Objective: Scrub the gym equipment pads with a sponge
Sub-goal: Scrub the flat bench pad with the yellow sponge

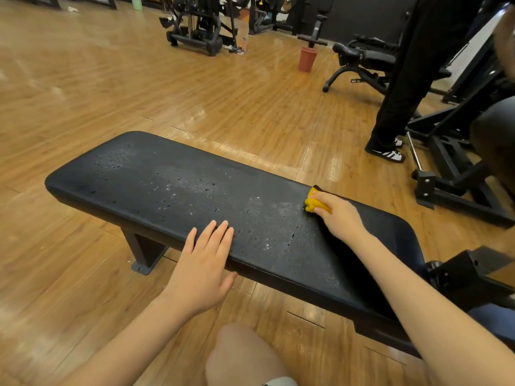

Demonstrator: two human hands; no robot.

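A long black bench pad [156,179] lies across the view, wet with droplets and foam specks. My right hand [338,215] is shut on a yellow sponge [313,203] and presses it on the pad near its far edge, right of the middle. My left hand [203,263] rests flat on the pad's near edge, fingers spread on top and the thumb below the rim, holding nothing.
A person in black trousers and striped shoes [390,155] stands beyond the bench at the right. Black machine frames [457,168] fill the right side. A reddish-brown bucket [307,59] stands on the wooden floor further back. My knee [242,355] is below the bench.
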